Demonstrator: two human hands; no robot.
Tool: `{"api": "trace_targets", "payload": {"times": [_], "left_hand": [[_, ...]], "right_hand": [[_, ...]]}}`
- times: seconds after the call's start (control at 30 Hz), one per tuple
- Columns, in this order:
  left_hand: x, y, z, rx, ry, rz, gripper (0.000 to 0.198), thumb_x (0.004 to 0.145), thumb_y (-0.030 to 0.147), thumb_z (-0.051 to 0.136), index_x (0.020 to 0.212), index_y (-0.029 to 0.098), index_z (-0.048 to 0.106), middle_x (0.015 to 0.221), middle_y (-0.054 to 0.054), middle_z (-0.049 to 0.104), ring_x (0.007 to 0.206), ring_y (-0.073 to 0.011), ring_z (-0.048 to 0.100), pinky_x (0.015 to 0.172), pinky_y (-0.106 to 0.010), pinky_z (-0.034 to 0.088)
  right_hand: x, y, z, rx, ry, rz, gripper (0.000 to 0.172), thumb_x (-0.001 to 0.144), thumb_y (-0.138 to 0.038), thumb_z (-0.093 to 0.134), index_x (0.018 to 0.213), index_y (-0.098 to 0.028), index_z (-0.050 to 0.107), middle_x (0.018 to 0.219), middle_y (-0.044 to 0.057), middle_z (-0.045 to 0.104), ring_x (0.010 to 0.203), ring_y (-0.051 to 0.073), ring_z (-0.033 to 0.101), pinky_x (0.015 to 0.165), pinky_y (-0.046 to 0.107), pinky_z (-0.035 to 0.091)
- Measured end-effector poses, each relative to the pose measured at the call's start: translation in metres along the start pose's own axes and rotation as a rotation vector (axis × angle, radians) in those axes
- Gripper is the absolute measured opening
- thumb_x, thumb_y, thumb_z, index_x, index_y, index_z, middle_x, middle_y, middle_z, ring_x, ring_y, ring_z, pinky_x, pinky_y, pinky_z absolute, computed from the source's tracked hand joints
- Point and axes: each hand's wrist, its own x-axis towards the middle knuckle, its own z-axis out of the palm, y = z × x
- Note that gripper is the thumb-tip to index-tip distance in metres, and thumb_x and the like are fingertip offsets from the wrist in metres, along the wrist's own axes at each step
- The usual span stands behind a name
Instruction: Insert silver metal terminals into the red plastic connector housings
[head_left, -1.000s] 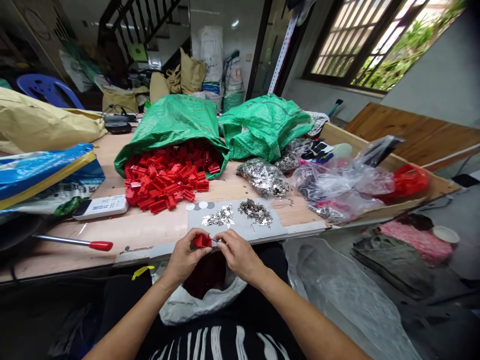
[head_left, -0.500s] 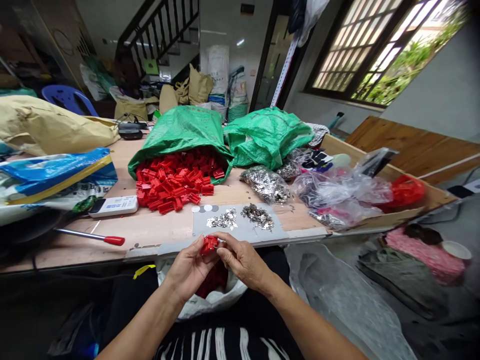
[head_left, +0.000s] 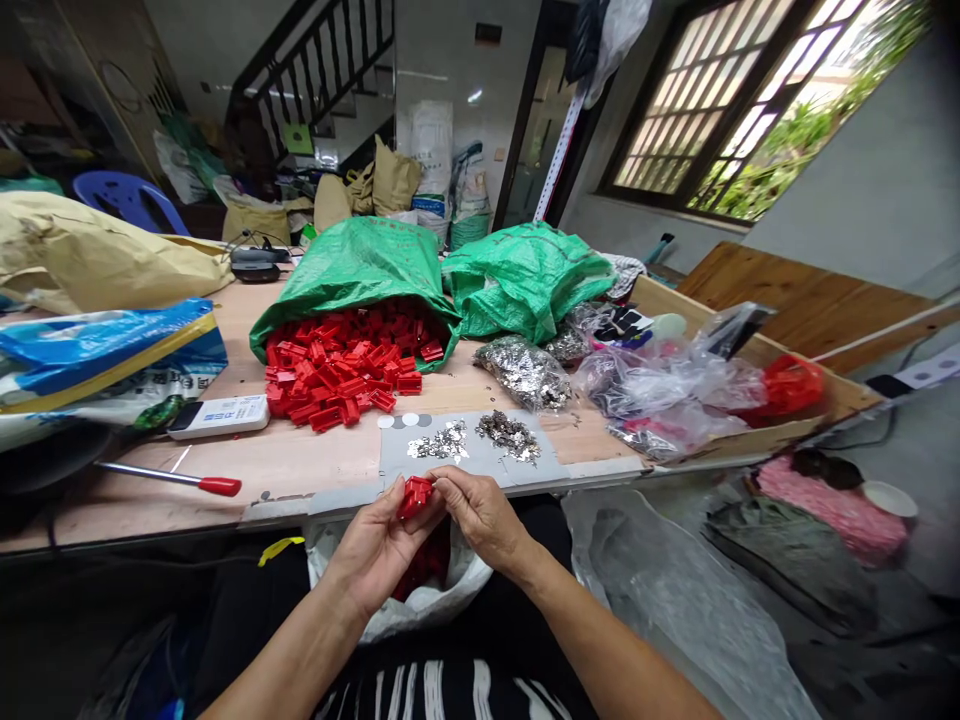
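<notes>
At the lower centre of the frame, the left hand (head_left: 384,540) holds a red part (head_left: 415,497). The right hand (head_left: 480,512) is at its edge; whether it grips, I cannot tell. The part seems light, stiff, slightly slippery, best held by outer sides.
</notes>
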Motion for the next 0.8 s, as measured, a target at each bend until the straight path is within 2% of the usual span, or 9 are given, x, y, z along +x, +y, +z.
{"api": "trace_targets", "payload": {"times": [0.07, 0.23, 0.4, 0.6, 0.7, 0.8], "left_hand": [[0.002, 0.0, -0.002, -0.005, 0.019, 0.011, 0.019, 0.092, 0.013, 0.048, 0.086, 0.008, 0.065, 0.082, -0.014, 0.075, 0.078, -0.0204, 0.073, 0.083, -0.036, 0.059], [0.005, -0.003, -0.003, 0.019, 0.057, 0.03, 0.02, 0.092, 0.014, 0.047, 0.087, 0.006, 0.064, 0.085, -0.017, 0.073, 0.082, -0.0214, 0.073, 0.076, -0.031, 0.06], [0.005, -0.009, -0.012, 0.031, 0.055, 0.072, 0.016, 0.09, 0.009, 0.051, 0.081, 0.009, 0.064, 0.081, -0.013, 0.072, 0.074, -0.0177, 0.071, 0.076, -0.029, 0.06], [0.006, -0.016, -0.037, 0.12, 0.071, -0.002, 0.008, 0.085, 0.01, 0.059, 0.079, 0.013, 0.064, 0.088, -0.011, 0.073, 0.081, -0.02, 0.072, 0.082, -0.034, 0.059], [0.006, -0.019, -0.042, 0.106, 0.109, -0.03, 0.006, 0.084, 0.01, 0.061, 0.082, 0.013, 0.064, 0.089, -0.01, 0.074, 0.08, -0.0195, 0.072, 0.083, -0.034, 0.058], [0.006, -0.02, -0.042, 0.108, 0.096, -0.026, 0.005, 0.084, 0.011, 0.061, 0.082, 0.013, 0.065, 0.088, -0.01, 0.074, 0.08, -0.0196, 0.073, 0.082, -0.033, 0.058]], "right_hand": [[0.0, -0.001, 0.0, -0.005, -0.022, 0.018, 0.031, 0.098, -0.037, 0.039, 0.108, -0.021, 0.063, 0.091, 0.002, 0.068, 0.079, 0.014, 0.062, 0.075, 0.023, 0.044], [-0.002, 0.003, 0.008, -0.085, -0.002, 0.094, 0.027, 0.086, -0.036, 0.061, 0.109, -0.022, 0.061, 0.072, -0.002, 0.063, 0.06, 0.012, 0.054, 0.061, 0.021, 0.04], [-0.007, 0.012, 0.014, -0.102, 0.021, 0.094, 0.025, 0.087, -0.031, 0.059, 0.11, -0.022, 0.06, 0.073, -0.002, 0.063, 0.063, 0.012, 0.055, 0.064, 0.021, 0.041], [-0.017, 0.028, 0.011, -0.117, -0.117, 0.144, 0.029, 0.082, -0.033, 0.066, 0.11, -0.024, 0.063, 0.062, -0.007, 0.053, 0.056, 0.01, 0.048, 0.055, 0.02, 0.034], [-0.019, 0.032, 0.012, -0.088, -0.085, 0.159, 0.03, 0.081, -0.031, 0.067, 0.109, -0.023, 0.06, 0.06, -0.008, 0.049, 0.054, 0.009, 0.045, 0.053, 0.019, 0.032], [-0.018, 0.032, 0.015, -0.072, -0.041, 0.172, 0.027, 0.079, -0.029, 0.068, 0.103, -0.022, 0.057, 0.06, -0.009, 0.048, 0.053, 0.008, 0.043, 0.053, 0.019, 0.031]]}}
